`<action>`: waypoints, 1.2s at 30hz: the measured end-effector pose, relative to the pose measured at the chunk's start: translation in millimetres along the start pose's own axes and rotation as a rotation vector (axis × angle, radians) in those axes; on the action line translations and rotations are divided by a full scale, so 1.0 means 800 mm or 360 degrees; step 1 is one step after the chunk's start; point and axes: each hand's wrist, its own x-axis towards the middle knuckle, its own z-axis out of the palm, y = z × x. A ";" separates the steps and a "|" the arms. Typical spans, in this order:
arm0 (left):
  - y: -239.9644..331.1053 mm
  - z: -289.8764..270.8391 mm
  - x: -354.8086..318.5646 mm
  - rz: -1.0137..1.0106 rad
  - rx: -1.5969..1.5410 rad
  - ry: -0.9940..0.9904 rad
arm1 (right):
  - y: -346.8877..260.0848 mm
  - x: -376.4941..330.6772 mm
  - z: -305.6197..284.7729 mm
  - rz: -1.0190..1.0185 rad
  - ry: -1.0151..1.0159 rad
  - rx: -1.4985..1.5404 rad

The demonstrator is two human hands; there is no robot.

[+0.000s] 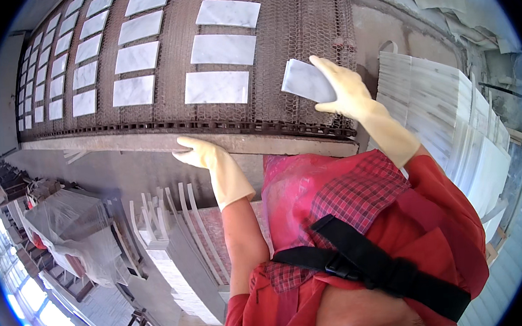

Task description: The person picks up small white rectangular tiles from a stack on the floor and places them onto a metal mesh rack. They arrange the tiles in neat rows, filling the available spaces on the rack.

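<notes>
My right hand [348,88], in a cream rubber glove, grips a small stack of grey-veined white marble tiles [305,78] by its right end. Fingers lie along the far edge and the thumb along the near edge; how many tiles are stacked cannot be made out. The stack is over the right part of a brown wire-mesh conveyor [170,102]. My left hand [198,154], gloved alike, is empty with thumb and fingers apart, beside the conveyor's front rail [259,143]. Nearest to the stack on its left lies a single marble tile [216,88] flat on the mesh.
Rows of similar tiles [136,58] cover the mesh to the left. White slabs or strips [434,106] stand stacked at my right. Pale strips and a block stack [181,273] are at my left, with a plastic-wrapped pile [72,221] farther off. A chain runs along the conveyor's near side.
</notes>
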 end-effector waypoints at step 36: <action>-0.019 0.000 -0.008 -0.0011 -0.0353 -0.0087 | 0.088 0.115 -0.022 -0.0073 -0.0151 -0.0355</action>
